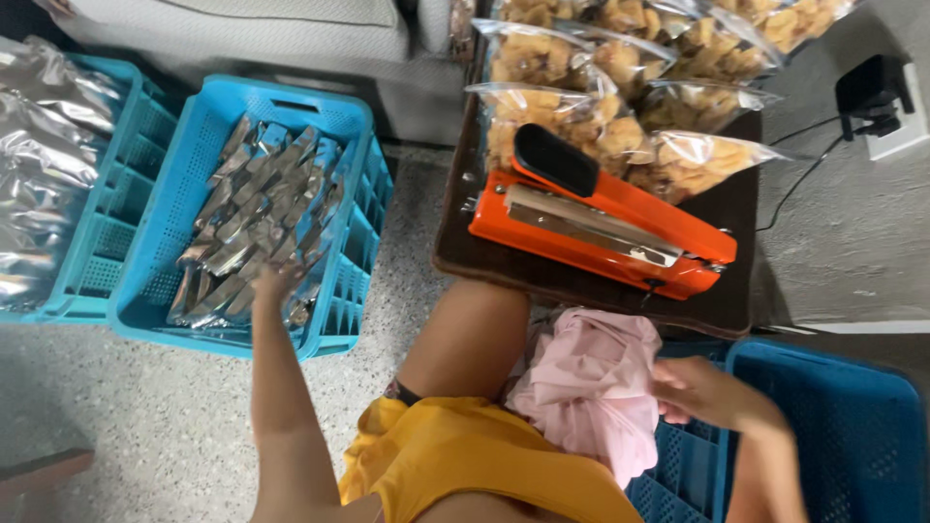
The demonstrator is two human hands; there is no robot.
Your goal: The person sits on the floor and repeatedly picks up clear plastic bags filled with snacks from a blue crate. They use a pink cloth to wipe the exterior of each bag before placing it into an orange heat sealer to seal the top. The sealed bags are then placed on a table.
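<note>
— What is touched by the left hand [274, 283]?
— Silver foil packets [254, 218], stacked in the blue crate [341, 116] at centre left; whether the grip is closed cannot be told.
— The right hand [702, 392]?
— Pink cloth [591, 383] is pinched, lower centre, below the orange sealer [605, 228].

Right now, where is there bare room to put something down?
Free: the speckled floor in front of the blue crate of foil pouches, and the floor strip between that crate and the dark tray. Crowded: the tray, filled by the orange sealer and snack bags.
</note>
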